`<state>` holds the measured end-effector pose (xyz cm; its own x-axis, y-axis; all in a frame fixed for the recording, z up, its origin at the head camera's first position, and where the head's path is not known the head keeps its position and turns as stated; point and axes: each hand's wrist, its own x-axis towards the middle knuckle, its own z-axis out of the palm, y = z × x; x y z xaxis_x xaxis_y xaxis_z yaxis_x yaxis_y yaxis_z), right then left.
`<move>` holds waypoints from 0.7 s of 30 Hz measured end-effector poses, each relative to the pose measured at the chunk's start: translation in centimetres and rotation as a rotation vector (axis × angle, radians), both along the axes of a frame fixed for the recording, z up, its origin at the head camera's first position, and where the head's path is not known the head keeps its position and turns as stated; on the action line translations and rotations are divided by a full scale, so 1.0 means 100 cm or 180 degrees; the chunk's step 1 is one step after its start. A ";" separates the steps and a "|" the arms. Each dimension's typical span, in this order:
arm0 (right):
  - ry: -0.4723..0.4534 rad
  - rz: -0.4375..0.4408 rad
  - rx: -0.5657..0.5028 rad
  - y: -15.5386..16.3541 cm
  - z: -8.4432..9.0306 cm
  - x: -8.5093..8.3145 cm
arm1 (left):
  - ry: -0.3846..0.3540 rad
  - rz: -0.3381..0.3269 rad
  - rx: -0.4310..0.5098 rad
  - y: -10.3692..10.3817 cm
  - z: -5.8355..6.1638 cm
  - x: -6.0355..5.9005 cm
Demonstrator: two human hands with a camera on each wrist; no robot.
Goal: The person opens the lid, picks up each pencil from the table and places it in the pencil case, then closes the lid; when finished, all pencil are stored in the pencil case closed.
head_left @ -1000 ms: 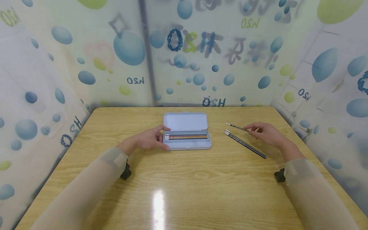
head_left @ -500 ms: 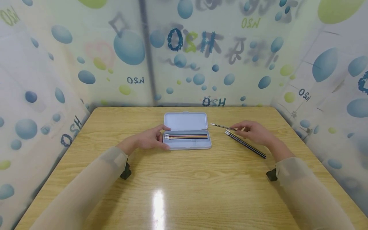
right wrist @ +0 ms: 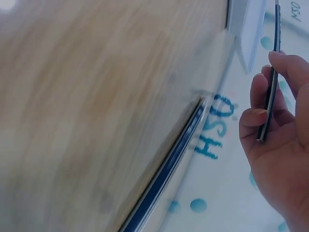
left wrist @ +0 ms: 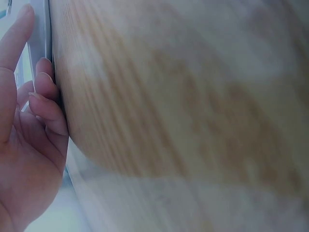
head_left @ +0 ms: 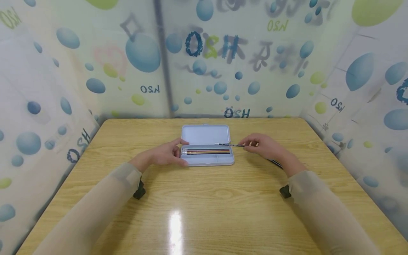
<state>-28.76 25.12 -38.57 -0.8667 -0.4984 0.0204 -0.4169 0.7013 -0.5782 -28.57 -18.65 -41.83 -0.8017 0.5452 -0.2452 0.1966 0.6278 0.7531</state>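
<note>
Pencil [head_left: 231,145] in right-hand fingers [head_left: 251,146] over open case's [head_left: 206,135] right edge.

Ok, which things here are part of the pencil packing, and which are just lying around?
Part of the work:
- pencil case, open, steadied by the left hand
- pencil pinched in the right hand, its tip over the case
- pencils in the case
- loose pencils on the table, behind the right hand

Just lying about:
- table
- printed bubble curtain
</note>
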 end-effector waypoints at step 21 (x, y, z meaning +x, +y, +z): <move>-0.0175 0.0384 0.0057 -0.078 -0.006 -0.012 | -0.0005 0.0011 -0.0017 0.002 0.003 0.001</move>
<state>-30.00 17.27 -39.22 -0.8000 -0.5990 -0.0353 -0.4670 0.6584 -0.5903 -28.49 -18.49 -41.54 -0.8032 0.5410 -0.2492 0.1933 0.6325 0.7501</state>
